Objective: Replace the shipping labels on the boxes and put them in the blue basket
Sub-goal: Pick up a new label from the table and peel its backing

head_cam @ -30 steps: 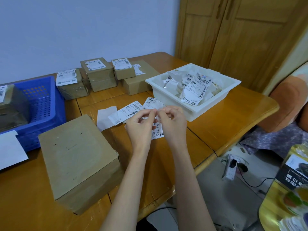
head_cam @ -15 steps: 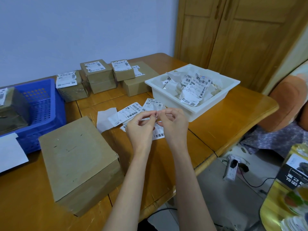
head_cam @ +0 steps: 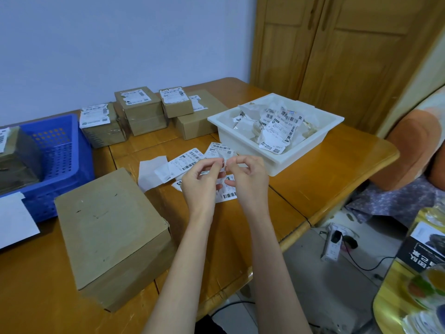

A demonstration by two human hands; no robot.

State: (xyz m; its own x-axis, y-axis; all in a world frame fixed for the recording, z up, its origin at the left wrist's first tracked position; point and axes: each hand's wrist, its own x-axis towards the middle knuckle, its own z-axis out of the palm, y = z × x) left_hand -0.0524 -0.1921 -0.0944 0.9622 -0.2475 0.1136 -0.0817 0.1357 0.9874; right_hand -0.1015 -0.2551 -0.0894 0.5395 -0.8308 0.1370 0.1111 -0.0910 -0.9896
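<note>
My left hand point(head_cam: 201, 182) and my right hand point(head_cam: 248, 175) are raised over the table centre, both pinching the top edge of one white shipping label point(head_cam: 227, 191) between thumb and fingers. More loose labels point(head_cam: 186, 160) lie flat just behind my hands. A large bare cardboard box point(head_cam: 108, 230) sits to the left of my arms, its top without a label. The blue basket point(head_cam: 60, 160) stands at the far left with one box point(head_cam: 14, 162) inside. Several labelled boxes point(head_cam: 139, 109) line the back of the table.
A white tray point(head_cam: 310, 141) full of crumpled peeled labels stands at the right rear. A white sheet point(head_cam: 14, 220) lies at the left edge. The table's front edge runs diagonally on the right, with a power strip point(head_cam: 333, 244) on the floor below.
My fingertips have shifted slightly apart along the label's top edge, working at it. Both hands stay in the same spot above the table.
</note>
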